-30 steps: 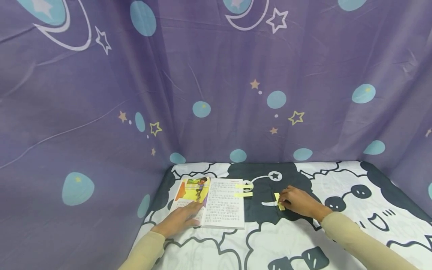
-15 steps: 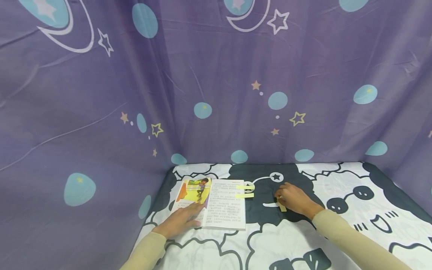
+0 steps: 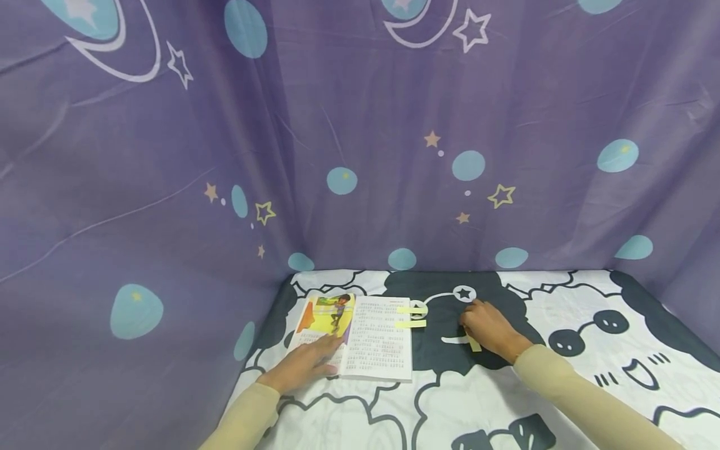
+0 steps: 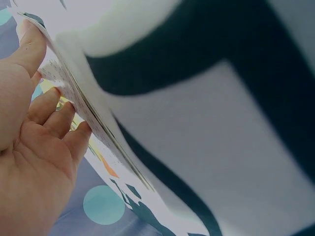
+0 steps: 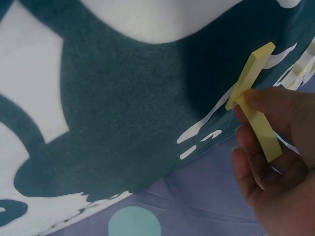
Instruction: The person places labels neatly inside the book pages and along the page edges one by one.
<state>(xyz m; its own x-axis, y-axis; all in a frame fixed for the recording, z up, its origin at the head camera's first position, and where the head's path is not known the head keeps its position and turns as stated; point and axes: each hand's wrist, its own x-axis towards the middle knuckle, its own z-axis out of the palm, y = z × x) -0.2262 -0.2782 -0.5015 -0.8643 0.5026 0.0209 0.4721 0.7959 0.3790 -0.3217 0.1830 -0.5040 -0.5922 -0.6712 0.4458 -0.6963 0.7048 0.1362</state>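
Observation:
An open book (image 3: 377,340) lies on the patterned cloth, with a colour picture on its left page and printed text on both. My left hand (image 3: 304,364) rests on the lower part of that left page, fingers extended and thumb by the bottom edge; the left wrist view shows the fingertips on the paper (image 4: 74,91). Two yellow sticky strips (image 3: 411,324) stick out past the right page's edge. To the right, my right hand (image 3: 488,326) pinches a yellow sticky note strip (image 5: 263,132) between thumb and forefinger. One end of it meets a narrow yellow sticky note pad (image 5: 252,69).
The black-and-white cartoon cloth (image 3: 337,415) covers the surface under everything. A purple curtain (image 3: 371,125) with moons and stars hangs behind and along the left side.
My right hand has shifted slightly up and away over the pad, and more of the pad's upper part is now covered by it. My left hand stays on the page.

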